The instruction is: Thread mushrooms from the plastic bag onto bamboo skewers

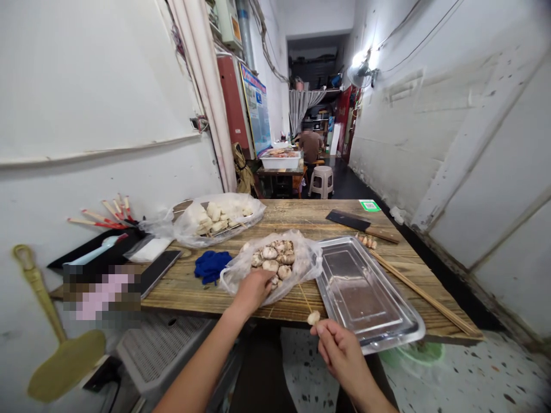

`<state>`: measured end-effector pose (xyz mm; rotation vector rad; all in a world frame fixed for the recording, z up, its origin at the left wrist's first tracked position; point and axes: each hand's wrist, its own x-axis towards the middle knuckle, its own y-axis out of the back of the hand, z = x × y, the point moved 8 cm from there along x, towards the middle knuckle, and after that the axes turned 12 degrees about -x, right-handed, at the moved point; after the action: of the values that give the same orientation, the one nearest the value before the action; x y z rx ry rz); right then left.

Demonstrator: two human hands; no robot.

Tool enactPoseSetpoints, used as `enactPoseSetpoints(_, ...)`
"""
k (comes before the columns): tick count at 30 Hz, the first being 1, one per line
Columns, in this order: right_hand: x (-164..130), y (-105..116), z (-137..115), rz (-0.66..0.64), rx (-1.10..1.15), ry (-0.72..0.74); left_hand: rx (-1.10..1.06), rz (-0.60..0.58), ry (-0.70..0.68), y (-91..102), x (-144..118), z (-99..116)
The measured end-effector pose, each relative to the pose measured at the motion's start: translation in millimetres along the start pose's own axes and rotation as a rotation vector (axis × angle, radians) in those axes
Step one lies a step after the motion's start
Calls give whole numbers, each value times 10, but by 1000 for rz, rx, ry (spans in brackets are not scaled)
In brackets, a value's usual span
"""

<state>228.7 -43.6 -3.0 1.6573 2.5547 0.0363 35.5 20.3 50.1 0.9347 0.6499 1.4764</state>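
The person's left hand reaches forward into a clear plastic bag that lies on the wooden table. The fingers are bent down and half closed inside the mouth of the bag, touching the mushrooms at the near side of the pile. If a mushroom is already gripped, I cannot tell, because the fingertips are hidden by the plastic.

The right hand stays lower, just at the near edge of the table. Its thumb and first fingers are pinched narrow around a thin bamboo skewer, and one pale mushroom piece sits on the skewer right above the fingertips. The skewer points away from the person, over the table edge toward the bag.

Just beside the right hand, to its right, lies a shiny metal tray, with one corner hanging a little over the table edge. A bundle of long skewers lies along the right side of the tray. A blue cloth lies left of the bag, and behind it a second bag with white pieces rests on the table. A cleaver lies at the far side.
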Motion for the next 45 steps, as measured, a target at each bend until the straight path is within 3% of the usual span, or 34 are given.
enactPoseSetpoints(4, -1, -43, 19, -18, -30, 4, -204, 117, 74, 68, 4, -85)
enactPoseSetpoints(6, -3, -60, 12, -19, -55, 11, -510, 139, 193, 45, -14, -180)
enactPoseSetpoints(10, -10, -113, -53, -20, -141, 57, -1326, 54, 499, -219, -103, -244)
enactPoseSetpoints(13, -17, -154, -78, -21, -192, 67, -1619, 2, 613, -320, -159, -161)
enactPoseSetpoints(21, 84, -167, -45, -14, -202, 75, -1710, -159, 560, -363, -244, 127)
enactPoseSetpoints(24, 239, -161, -65, 28, -211, 82, -1723, -77, 560, -377, -184, 126)
enactPoseSetpoints(31, 286, -226, -188, 55, -243, 137, -1828, 326, 619, -299, -89, -201)
enactPoseSetpoints(37, 172, -301, -71, -7, -279, 117, -1927, 281, 714, -406, -194, -183)
enactPoseSetpoints(45, 195, -278, -19, 22, -311, 124, -1954, 344, 741, -412, -242, -126)
